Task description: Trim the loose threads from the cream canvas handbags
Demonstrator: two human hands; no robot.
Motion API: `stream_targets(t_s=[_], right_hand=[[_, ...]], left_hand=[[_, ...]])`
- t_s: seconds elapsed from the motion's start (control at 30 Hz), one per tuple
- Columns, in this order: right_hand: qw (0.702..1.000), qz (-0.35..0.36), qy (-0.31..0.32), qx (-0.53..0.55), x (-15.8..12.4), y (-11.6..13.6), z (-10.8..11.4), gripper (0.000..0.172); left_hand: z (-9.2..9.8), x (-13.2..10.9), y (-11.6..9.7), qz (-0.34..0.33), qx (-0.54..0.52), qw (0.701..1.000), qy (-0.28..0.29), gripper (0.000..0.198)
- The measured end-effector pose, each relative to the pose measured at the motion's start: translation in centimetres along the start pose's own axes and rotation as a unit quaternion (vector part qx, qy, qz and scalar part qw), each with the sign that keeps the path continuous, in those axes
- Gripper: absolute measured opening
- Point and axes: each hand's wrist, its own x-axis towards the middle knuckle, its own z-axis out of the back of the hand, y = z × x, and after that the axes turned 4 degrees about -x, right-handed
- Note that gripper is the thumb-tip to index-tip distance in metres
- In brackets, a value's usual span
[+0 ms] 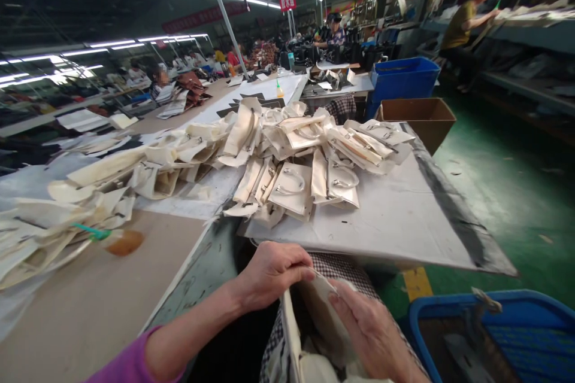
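Note:
A cream handbag piece point(291, 335) stands open-mouthed over my lap at the bottom of the head view. Its far top edge is pinched between the thumb and fingers of my left hand point(274, 272). My right hand point(371, 323) grips the same rim on the right, thumb toward the inside; its other fingers are mostly hidden. The inside of the bag looks dark, with pale material low down. Beyond my hands, a pile of similar cream handbags point(291, 185) with looped handles covers much of the white-topped table point(386, 221).
More cream pieces point(103, 173) lie along the left table, beside a glue bottle point(123, 242) with a green nozzle. A blue basket point(530, 299) stands at lower right. Farther back are a cardboard box point(417, 116), a blue bin point(404, 78) and a seated person point(467, 30).

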Motion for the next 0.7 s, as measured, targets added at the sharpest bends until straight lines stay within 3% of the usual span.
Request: stream_targets(t_s=[0.1,0.2,0.5,0.7], right_hand=[[0.999,-0.028,0.021,-0.019,0.1,0.0,-0.2,0.035],[0.999,-0.029,0.031,-0.034,0.4,-0.3,-0.3,0.037],[0.999,-0.02,0.023,-0.017,1.9,-0.9,-1.0,0.036],[0.998,-0.039,0.039,-0.007,2.6,-1.1,-1.3,0.037]], left_hand=[[0.4,0.3,-0.3,0.049,-0.055,0.997,0.02,0.008],[0.5,0.2,-0.4,0.06,-0.051,0.997,-0.016,0.021],[0.1,0.0,0.1,-0.106,0.081,0.988,-0.081,0.013],[0.1,0.0,1.1,-0.167,0.168,0.965,-0.112,0.01]])
